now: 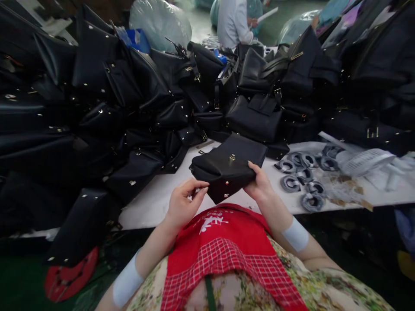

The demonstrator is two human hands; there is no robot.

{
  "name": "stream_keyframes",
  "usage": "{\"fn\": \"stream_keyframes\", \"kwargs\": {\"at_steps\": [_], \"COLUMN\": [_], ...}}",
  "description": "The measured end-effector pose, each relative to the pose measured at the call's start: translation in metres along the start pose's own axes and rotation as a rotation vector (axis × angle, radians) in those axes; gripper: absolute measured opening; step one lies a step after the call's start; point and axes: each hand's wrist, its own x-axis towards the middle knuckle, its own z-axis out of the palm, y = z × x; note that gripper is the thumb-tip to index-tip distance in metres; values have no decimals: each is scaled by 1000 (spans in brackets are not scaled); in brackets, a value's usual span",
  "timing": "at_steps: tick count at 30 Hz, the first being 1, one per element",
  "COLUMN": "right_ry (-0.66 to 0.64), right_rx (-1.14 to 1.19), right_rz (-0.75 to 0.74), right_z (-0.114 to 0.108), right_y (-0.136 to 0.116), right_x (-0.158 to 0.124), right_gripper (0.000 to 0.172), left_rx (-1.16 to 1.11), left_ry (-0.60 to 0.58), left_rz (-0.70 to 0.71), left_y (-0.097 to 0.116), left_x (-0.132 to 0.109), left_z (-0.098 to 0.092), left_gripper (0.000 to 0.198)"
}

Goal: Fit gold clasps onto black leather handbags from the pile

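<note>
A black handbag (240, 151) with a small gold clasp on its front lies tilted in front of me, its studded base turned toward my red apron. My right hand (259, 183) grips the bag's right lower edge, thumb on top and the other fingers underneath. Beside the bag's left lower corner is my left hand (188, 201), thumb and forefinger brought close together. Whether a small thing sits between those fingertips, or whether they touch the bag, I cannot make out.
Black bags (259, 116) are heaped along the back and left of the white table (145, 211). Coiled grey straps (292, 183) and clear plastic packing (369, 166) lie to the right. Beyond the heap, another person (231, 23) holds a white sheet.
</note>
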Motion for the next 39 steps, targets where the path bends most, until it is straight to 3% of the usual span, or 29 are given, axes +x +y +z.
{"fn": "stream_keyframes", "kwargs": {"at_steps": [7, 14, 17, 20, 23, 26, 28, 31, 35, 39], "right_ry": [93, 58, 66, 89, 77, 50, 99, 218, 207, 105], "right_rx": [33, 5, -8, -24, -171, -444, -786, -1387, -1708, -1588], "right_rz": [155, 84, 69, 35, -105, -385, -658, -985, -1087, -1007], "right_z": [2, 2, 0, -5, -12, -16, -15, -9, -1, -12], "right_y": [17, 25, 23, 20, 15, 6, -2, -13, -20, -25], "right_x": [2, 1, 3, 9, 14, 13, 7, -6, -15, -2], "right_gripper": [16, 21, 18, 17, 19, 37, 52, 55, 53, 50], "left_rx": [219, 544, 453, 154, -198, -363, -370, -391, -342, -236], "left_ry": [-7, -188, -265, -274, -183, -112, -65, -31, -28, 25], "left_rz": [211, 159, 82, -31, -213, -345, -391, -430, -461, -484], "left_y": [4, 2, 4, 1, -10, -24, -31, -35, -34, -39], "left_x": [-1, 3, 5, 6, 5, 2, -1, -4, -6, -7], "left_z": [9, 16, 14, 4, -9, -15, -14, -7, -2, -6], "left_gripper": [11, 11, 10, 13, 18, 20, 20, 21, 29, 31]}}
